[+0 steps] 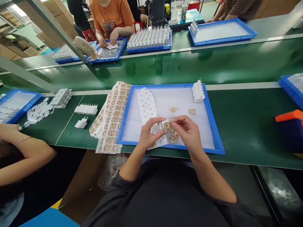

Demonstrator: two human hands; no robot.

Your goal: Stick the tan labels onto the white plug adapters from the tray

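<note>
Between the thumb and fingers of my left hand (150, 134) is a small white plug-like block (163, 125) with a tan sticker (167, 126) on its face. My right hand (188, 131) pinches at the right edge of that sticker; whether it grips the sticker or the block is hard to see. Both hands are above a blue-rimmed white tray (214, 126). A white sheet (147, 102) with small printed marks lies in the tray, partly under my left hand. Loose tan pieces (174, 138) lie below my fingers. Several white blocks with pins (198, 91) stand in the tray's far right corner.
Sheets of tan stickers (113, 123) overlap left of the tray. Farther left are white pronged blocks (86, 109) and a co-worker's arm (30, 151). An orange-and-dark-blue object (290, 129) stands at right. Across the green conveyor (165, 67), a person in orange (113, 19) works.
</note>
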